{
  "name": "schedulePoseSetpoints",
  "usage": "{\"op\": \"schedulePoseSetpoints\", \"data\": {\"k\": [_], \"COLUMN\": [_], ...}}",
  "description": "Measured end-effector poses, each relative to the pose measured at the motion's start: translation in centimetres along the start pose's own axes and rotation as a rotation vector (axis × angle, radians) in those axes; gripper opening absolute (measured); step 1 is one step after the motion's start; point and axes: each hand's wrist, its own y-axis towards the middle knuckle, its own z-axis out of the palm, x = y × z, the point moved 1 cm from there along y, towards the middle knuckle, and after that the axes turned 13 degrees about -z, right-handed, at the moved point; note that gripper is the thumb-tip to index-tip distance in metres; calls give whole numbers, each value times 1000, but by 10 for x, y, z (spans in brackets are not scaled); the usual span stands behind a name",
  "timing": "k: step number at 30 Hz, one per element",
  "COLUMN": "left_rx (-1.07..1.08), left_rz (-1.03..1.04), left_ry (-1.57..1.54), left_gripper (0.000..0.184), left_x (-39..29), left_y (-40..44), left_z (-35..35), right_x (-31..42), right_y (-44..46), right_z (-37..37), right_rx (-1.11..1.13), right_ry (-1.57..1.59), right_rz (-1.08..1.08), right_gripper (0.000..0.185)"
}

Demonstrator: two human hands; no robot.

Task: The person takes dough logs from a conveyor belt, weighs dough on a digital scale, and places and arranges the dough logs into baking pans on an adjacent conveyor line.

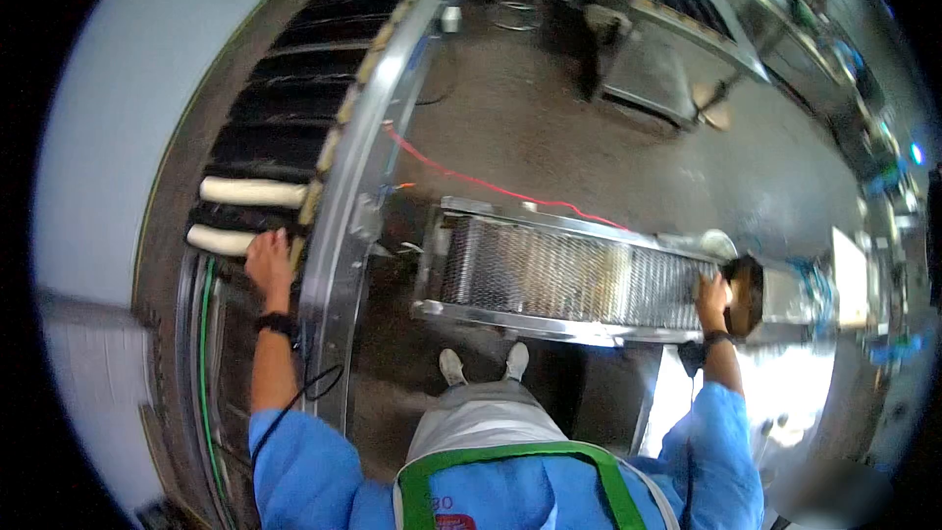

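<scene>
On the left, two long white dough rolls lie across the dark troughs point(270, 142) of a conveyor. The farther dough roll point(253, 192) lies untouched. My left hand point(269, 260) is on the right end of the nearer dough roll point(218, 239), its fingers curled over that end. Far to the right, my right hand point(713, 300) is at the end of a metal mesh belt point(549, 275), beside a dark brown opening point(747, 296). Its fingers are bent, and a small pale patch shows by them; whether that is something held is unclear.
A steel rail point(368, 108) edges the trough conveyor. A red cord point(491, 181) runs across the floor behind the mesh belt. A steel cart point(648, 79) stands at the back right, near a stool point(515, 10). Metal machinery lines the right side.
</scene>
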Motion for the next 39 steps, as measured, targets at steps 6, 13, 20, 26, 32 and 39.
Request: {"op": "schedulePoseSetpoints", "data": {"k": [6,13,20,26,32,39], "left_rx": [142,54,-38,-65,32,-49], "left_rz": [-183,-197,-164,-154,-195,-7], "left_ry": [-10,-34,-80,-86,-104,-44], "left_gripper": [31,29,25,25,26,28], "left_x": [6,13,13,20,19,40], "left_y": [-2,-7,-10,-13,-15,-10], "left_z": [3,1,-12,-13,-18,4], "right_x": [9,65,257,471,415,194], "right_y": [0,-40,-4,30,87,63], "right_z": [-172,-389,-497,-454,-334,-123], "right_rx": [-172,-549,-571,62,23,-153], "right_ry": [390,1519,1846,1839,1479,707], "right_rz": [-248,-500,-841,-1014,-897,-473], "right_gripper": [44,31,28,48,53,53]}}
